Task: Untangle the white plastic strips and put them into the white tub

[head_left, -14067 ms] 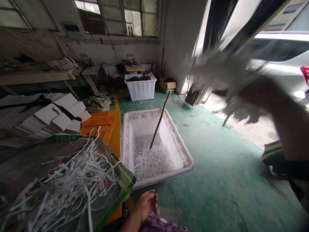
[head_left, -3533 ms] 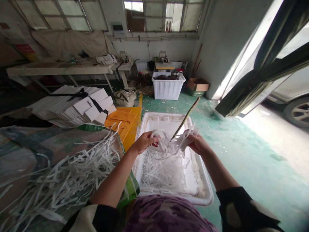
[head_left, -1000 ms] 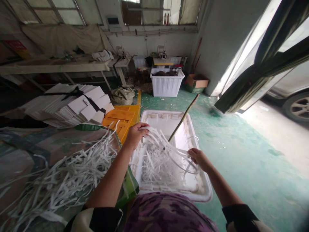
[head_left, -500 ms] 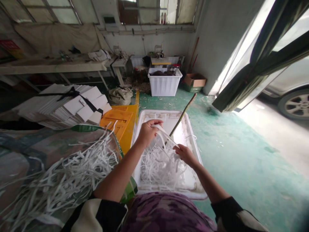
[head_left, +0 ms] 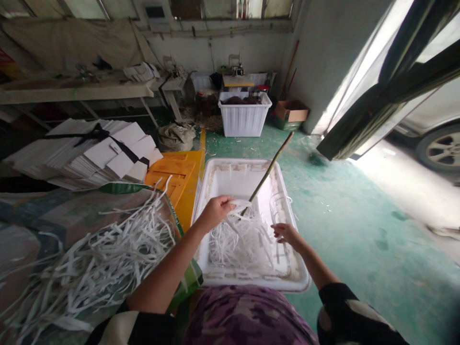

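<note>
My left hand (head_left: 216, 211) is closed on a white strip (head_left: 241, 205) that loops out over the tub. My right hand (head_left: 286, 234) hangs over the tub's right side, fingers apart with nothing plainly held. Below both hands, a tangle of thin white strips (head_left: 239, 244) lies in the white plastic tub (head_left: 304, 280). A greenish-brown stick (head_left: 269, 170) leans out of the tub toward the back right; its lower end is hidden among the strips. A few strips hang over the tub's right rim.
At left, a clear bag with green edging holds a heap of white strips (head_left: 118, 254). Behind it are strapped white sheets (head_left: 104, 148) and an orange board (head_left: 172, 175). A white bin (head_left: 245, 117) and a cardboard box (head_left: 292, 112) stand farther back.
My right hand has let go of the strip stretched between both hands and moved right. My left hand has lowered a little, still holding its end. The view has tilted slightly down.
</note>
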